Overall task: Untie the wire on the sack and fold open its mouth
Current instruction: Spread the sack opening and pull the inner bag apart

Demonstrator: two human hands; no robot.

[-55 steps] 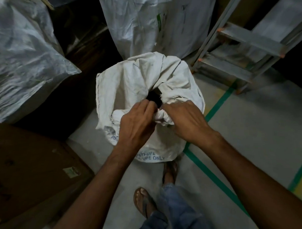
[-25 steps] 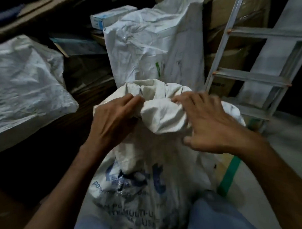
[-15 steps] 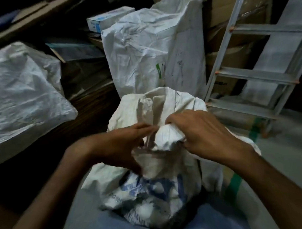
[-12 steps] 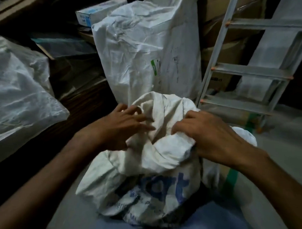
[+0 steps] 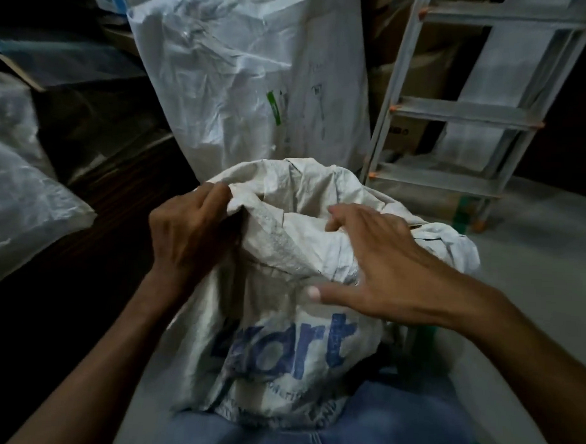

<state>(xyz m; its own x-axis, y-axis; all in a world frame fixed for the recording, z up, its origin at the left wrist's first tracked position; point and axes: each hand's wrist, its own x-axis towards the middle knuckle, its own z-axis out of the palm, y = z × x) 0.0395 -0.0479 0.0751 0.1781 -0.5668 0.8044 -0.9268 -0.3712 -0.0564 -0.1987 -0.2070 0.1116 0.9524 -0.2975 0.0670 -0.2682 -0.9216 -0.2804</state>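
The off-white woven plastic sack (image 5: 282, 288) looked coarse, matt and creased. The tall white woven sack (image 5: 243, 80) behind shone faintly. The grey metal ladder (image 5: 468, 111) looked dull and brushed.

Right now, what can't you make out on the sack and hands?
Head view only.
- Wire: none visible; folds of the sack could hide it.
- Sack's inside: covered by crumpled fabric at the mouth, and dim.
- Right hand: fingertips bend out of sight over the fabric, grip unclear.
- Blue print: its start lost in a crease.
- Sack's base: behind the person's jeans.
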